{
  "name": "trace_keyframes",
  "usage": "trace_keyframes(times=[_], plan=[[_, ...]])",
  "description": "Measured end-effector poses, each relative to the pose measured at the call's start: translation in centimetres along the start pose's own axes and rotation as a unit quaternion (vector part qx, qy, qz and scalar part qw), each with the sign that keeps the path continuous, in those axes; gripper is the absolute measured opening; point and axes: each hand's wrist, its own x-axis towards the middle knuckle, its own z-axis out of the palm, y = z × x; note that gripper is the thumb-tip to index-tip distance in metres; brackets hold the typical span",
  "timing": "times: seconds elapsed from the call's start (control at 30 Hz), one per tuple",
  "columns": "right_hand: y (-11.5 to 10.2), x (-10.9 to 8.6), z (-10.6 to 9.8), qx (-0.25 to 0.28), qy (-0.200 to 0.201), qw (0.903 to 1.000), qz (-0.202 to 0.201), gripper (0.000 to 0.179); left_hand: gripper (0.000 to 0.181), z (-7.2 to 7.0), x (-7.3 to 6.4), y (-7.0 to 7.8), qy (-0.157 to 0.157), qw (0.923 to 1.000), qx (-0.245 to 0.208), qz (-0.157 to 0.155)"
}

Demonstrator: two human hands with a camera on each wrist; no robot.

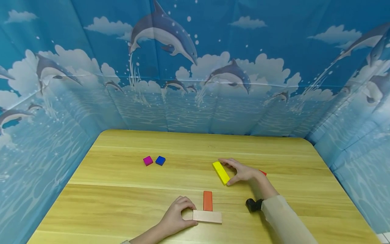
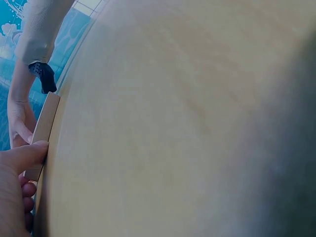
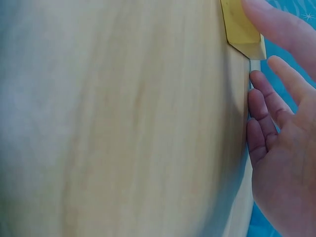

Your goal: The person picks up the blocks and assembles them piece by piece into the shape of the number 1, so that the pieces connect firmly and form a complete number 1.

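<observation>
My left hand [image 1: 176, 217] pinches the left end of a plain wooden block [image 1: 210, 217], thumb on the near side and fingers on the far side. In the left wrist view that wooden block [image 2: 46, 116] shows its long side, with the thumb [image 2: 30, 154] over it. An orange block [image 1: 208, 201] stretches away from the wooden block's far edge. To the right, my right hand [image 1: 240, 172] spans a yellow block [image 1: 220, 173] lengthwise, thumb at its near end and fingertips at its far end. The right wrist view shows the thumb overlapping the yellow block [image 3: 242, 24].
A magenta square block [image 1: 148, 160] and a blue one [image 1: 160, 160] lie at the back left of the wooden table [image 1: 122, 203]. A red piece [image 1: 263, 172] is partly hidden behind the right wrist. A black device [image 1: 253, 204] is at the right cuff. Dolphin-printed curtains [image 1: 182, 108] surround the table.
</observation>
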Motion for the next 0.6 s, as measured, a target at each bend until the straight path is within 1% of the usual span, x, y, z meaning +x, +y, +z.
trace_keyframes(times=[0.27, 0.4, 0.6], plan=[[0.17, 0.16, -0.09, 0.001, -0.008, 1.0, 0.004, 0.092, 0.031, 0.09, -0.08, 0.0, 0.003, 0.9999, 0.004, 0.011], [0.2, 0.17, -0.05, -0.001, -0.006, 1.0, 0.006, 0.092, 0.03, 0.13, -0.11, 0.01, 0.004, 0.9999, 0.005, 0.014], [0.24, 0.18, 0.15, -0.006, 0.004, 0.9998, 0.017, 0.091, 0.03, 0.18, -0.16, 0.04, 0.002, 0.9999, 0.006, 0.01]])
